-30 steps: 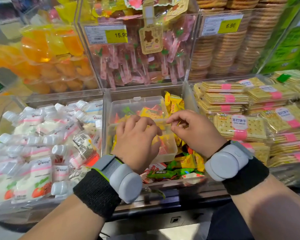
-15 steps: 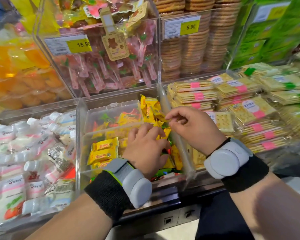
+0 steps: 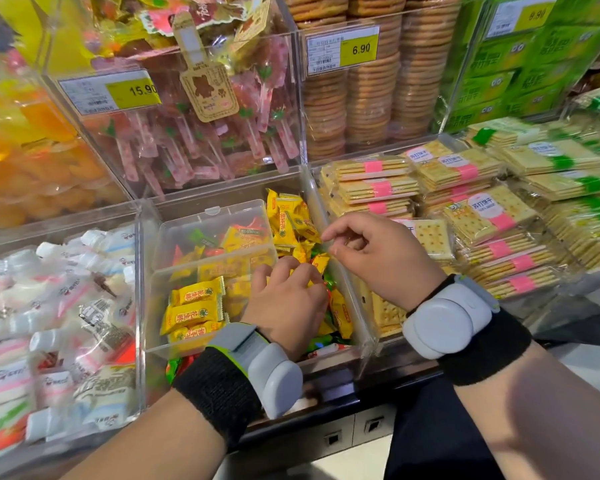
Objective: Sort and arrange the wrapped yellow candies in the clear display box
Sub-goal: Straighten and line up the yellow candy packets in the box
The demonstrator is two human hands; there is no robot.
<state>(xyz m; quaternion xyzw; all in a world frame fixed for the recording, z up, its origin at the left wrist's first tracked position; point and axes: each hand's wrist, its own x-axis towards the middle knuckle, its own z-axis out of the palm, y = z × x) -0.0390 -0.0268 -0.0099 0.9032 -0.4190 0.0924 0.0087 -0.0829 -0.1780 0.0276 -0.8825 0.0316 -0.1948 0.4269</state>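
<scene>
This is showing itself as a shop, at the sweets and biscuit shelves: printed price labels, one reading 15.90 (image 3: 110, 93) and one reading 6.90 (image 3: 342, 50), are hanging on the front walls of the back row of clear bins (image 3: 137, 289). Goods are lying in bulk, sorted bin by bin: pink lollipops (image 3: 187, 150), stacked round biscuits (image 3: 371, 98), orange jelly cups (image 3: 32, 168) and green boxes (image 3: 520, 74) behind, with white pouches (image 3: 59, 306), yellow candies (image 3: 194, 310) and banded cracker packs (image 3: 378, 188) along the front edge of the shelf (image 3: 388, 386). Many identical sealed packs are filling each bin as stock on sale.
</scene>
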